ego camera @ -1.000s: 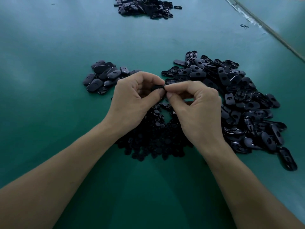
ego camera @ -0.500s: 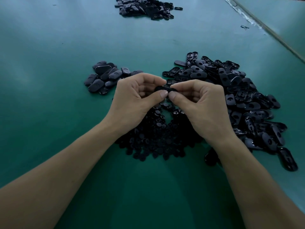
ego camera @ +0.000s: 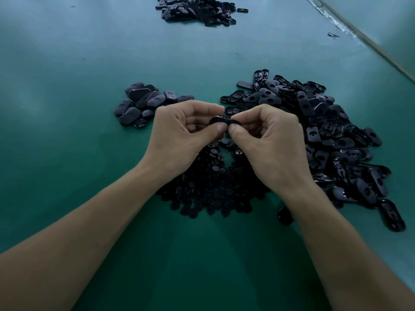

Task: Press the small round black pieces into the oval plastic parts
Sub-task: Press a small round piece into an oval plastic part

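Two hands meet above the middle of a green table (ego camera: 67,68), and one black oval plastic part (ego camera: 221,120) is held between them, lifted clear of the surface with its long axis running roughly left to right. The left hand (ego camera: 179,135) is curled, its thumb and forefinger pinched on the left end of the part. The right hand (ego camera: 274,142) is curled likewise and pinched on the right end. The two thumb tips are set almost touching along the part's near edge. Whether a round piece is seated in the part cannot be told, since most of it is covered by the fingers.

A heap of small round black pieces (ego camera: 213,187) is spread on the table beneath the hands and between the wrists, partly hidden by them. A large heap of oval parts (ego camera: 325,135), many with a hole showing, is piled to the right, from beyond the right hand down to beside the right forearm. A single oval part (ego camera: 285,215) lies at the heap's near edge, just beside that forearm. A smaller cluster of oval parts (ego camera: 143,104) is gathered just beyond the left hand, mostly smooth face up. A far heap of dark parts (ego camera: 197,10) is seen at the top of the view, well apart. A small dark wire-like item (ego camera: 333,35) lies near a pale strip (ego camera: 336,21) along the table's far right side.
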Demonstrator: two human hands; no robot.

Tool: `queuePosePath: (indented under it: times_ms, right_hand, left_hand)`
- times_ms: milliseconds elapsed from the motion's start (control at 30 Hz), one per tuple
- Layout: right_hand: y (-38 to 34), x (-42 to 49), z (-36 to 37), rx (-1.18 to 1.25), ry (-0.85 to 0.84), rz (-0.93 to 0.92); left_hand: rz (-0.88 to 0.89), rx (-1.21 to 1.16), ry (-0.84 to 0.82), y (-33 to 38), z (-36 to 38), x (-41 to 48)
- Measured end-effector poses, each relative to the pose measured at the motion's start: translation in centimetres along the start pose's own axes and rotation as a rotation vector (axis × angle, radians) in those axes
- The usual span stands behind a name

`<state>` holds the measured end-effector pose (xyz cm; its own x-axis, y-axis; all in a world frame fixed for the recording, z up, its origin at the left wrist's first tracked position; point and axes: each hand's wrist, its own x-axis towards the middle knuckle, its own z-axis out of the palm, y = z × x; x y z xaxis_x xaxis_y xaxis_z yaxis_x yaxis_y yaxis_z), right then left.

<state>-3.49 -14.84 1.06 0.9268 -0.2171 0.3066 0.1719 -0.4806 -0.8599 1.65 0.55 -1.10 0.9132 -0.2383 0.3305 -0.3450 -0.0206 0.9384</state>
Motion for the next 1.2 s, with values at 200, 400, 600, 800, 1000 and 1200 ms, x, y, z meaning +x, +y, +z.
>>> queuePosePath:
  times_ms: [200,400,600,800,1000,1200]
  right_hand:
    - [0.0,-0.1,0.0,0.01,0.004,0.006]
    - [0.1,-0.2,0.0,-0.129,0.03,-0.018]
    - [0.8,0.2,-2.2,-0.709,0.101,0.111]
    - [0.5,0.1,-2.8,-0.91,-0.015,0.357]
    - [0.4,0.1,-3.1,-0.927,-0.084,0.335]
    - [1.1,0.3,-3.1,-0.759,0.063,0.204]
  left_hand:
    - [-0.023,-0.019,0.024,0.2,0.0,-0.2]
    - [0.006,-0.01,0.047,-0.1,0.1,-0.1]
    - [-0.117,-0.211,0.289,-0.6,-0.6,0.8]
    - [-0.244,-0.426,0.478,-0.3,-0.6,1.5]
    - [-0.327,-0.429,0.481,-0.3,-1.0,1.8]
    - [-0.317,-0.356,0.452,-0.5,-1.0,1.7]
